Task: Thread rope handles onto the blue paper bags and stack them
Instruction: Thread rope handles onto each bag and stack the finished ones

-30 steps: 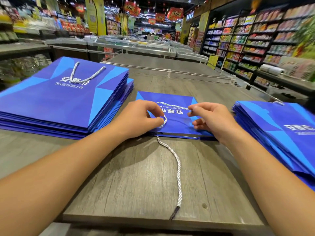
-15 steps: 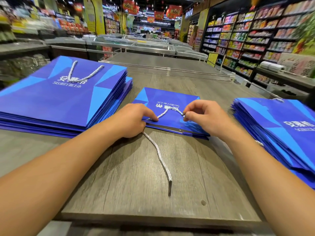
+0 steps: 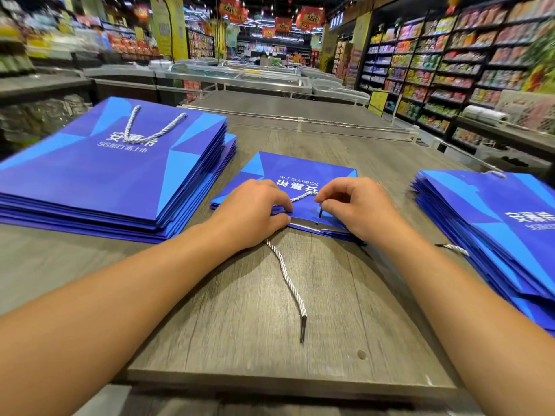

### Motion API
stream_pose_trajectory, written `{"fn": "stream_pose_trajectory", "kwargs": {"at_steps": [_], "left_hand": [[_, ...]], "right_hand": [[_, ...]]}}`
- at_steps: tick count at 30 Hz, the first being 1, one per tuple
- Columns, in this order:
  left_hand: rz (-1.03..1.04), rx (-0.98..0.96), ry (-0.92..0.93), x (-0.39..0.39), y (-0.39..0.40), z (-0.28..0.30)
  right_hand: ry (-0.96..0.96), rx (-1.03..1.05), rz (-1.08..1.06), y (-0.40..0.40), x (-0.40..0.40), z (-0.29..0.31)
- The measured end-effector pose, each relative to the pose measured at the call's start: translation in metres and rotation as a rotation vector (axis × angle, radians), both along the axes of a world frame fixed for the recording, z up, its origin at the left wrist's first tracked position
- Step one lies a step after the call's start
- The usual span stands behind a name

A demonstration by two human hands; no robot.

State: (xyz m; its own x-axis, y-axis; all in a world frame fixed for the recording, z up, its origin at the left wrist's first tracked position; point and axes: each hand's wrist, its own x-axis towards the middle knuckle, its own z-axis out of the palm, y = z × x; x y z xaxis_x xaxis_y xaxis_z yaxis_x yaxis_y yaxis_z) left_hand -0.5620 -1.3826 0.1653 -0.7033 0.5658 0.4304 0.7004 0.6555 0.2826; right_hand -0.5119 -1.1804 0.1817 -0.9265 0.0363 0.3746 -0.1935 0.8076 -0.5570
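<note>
We worked at a grey wood-grain table (image 3: pixel 240 340) in a supermarket aisle, with stocked shelves (image 3: pixel 450 64) along the right side and low freezer cabinets (image 3: pixel 240 76) beyond the table's far edge. To our left lay a tall stack of finished bags (image 3: pixel 114 172), its top bag showing a white twisted handle (image 3: pixel 150 127) looped across the print. To our right sat a second stack of blue bags (image 3: pixel 492 232), slumped toward us, with a short loose rope end (image 3: pixel 453 248) poking out just beside its near edge. Nothing stood between us and the work; only our own forearms crossed the near part of the table.

The blue bag (image 3: pixel 300 175) lay flat at the table's middle, between the two stacks, opening edge toward us and white lettering upside down. Our left hand (image 3: pixel 255 211) pinched the bag's near edge, thumb under and fingers curled on top. Our right hand (image 3: pixel 357 205) pinched the dark tip of the rope handle (image 3: pixel 288 274) and held it at a small hole near the bag's rim. The white-and-grey twisted rope ran between the two hands over the bag, then trailed from under the left hand toward us across the table, ending in a dark tip.
</note>
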Motion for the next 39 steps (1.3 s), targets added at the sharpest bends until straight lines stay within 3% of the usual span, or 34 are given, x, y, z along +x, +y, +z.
{"fn": "stream_pose_trajectory", "kwargs": {"at_steps": [18,24,30,39], "left_hand": [[0.06,0.183,-0.023,0.0,-0.002,0.007],[0.12,0.335,0.261,0.009,0.003,0.009],[0.059,0.187,0.232,0.021,0.014,0.007],[0.105,0.211,0.115,0.02,0.013,0.009]], "right_hand": [[-0.172,0.058,0.052,0.003,0.011,0.008],[-0.108,0.012,-0.007,0.0,0.005,0.003],[-0.041,-0.099,-0.001,-0.013,0.006,0.005],[0.013,-0.218,0.062,-0.022,0.002,0.001]]}}
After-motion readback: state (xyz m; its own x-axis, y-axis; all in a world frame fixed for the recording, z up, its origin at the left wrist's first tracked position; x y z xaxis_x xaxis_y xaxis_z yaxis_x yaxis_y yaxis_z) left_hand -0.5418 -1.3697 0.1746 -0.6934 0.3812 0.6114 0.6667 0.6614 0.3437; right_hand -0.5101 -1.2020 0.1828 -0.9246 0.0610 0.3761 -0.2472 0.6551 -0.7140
